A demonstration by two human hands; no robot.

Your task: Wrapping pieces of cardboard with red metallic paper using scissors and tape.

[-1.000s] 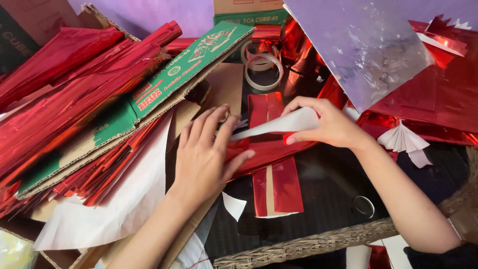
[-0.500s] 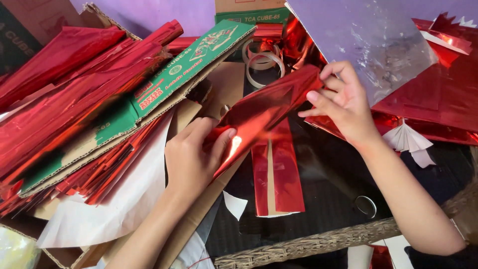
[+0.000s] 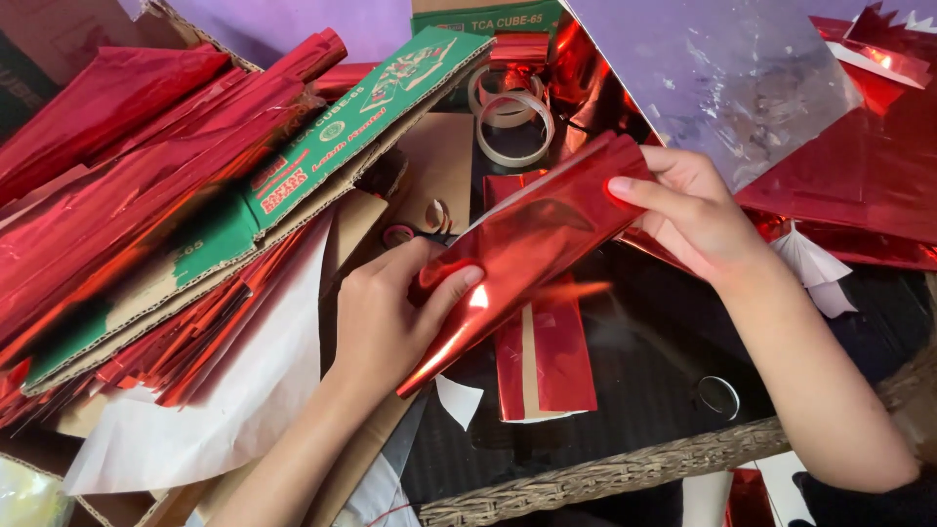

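Here a red foil sheet [image 3: 532, 244] is shown held slantwise between both hands above a dark table [image 3: 644, 390], rolled or folded into a long tapering form. The left hand [image 3: 390, 317] is closed on the lower part, thumb pressed across the foil; the right hand [image 3: 693, 215] is clamped on the upper end, fingers over its edge. The step in hand is judged to be the shaping of the sheet; a tightening of the wrap and a pressed crease would seem to be called for next.

The foil is thin, glossy and mirror-like, and creases readily. Beneath it a flat foil piece [image 3: 542, 356] with a pale centre strip is laid. Tape rolls [image 3: 512, 122] lie beyond it. At left, stacked foil [image 3: 117, 166] is covered by green-printed corrugated cardboard [image 3: 322, 146]. A woven edge [image 3: 605, 478] borders the table.
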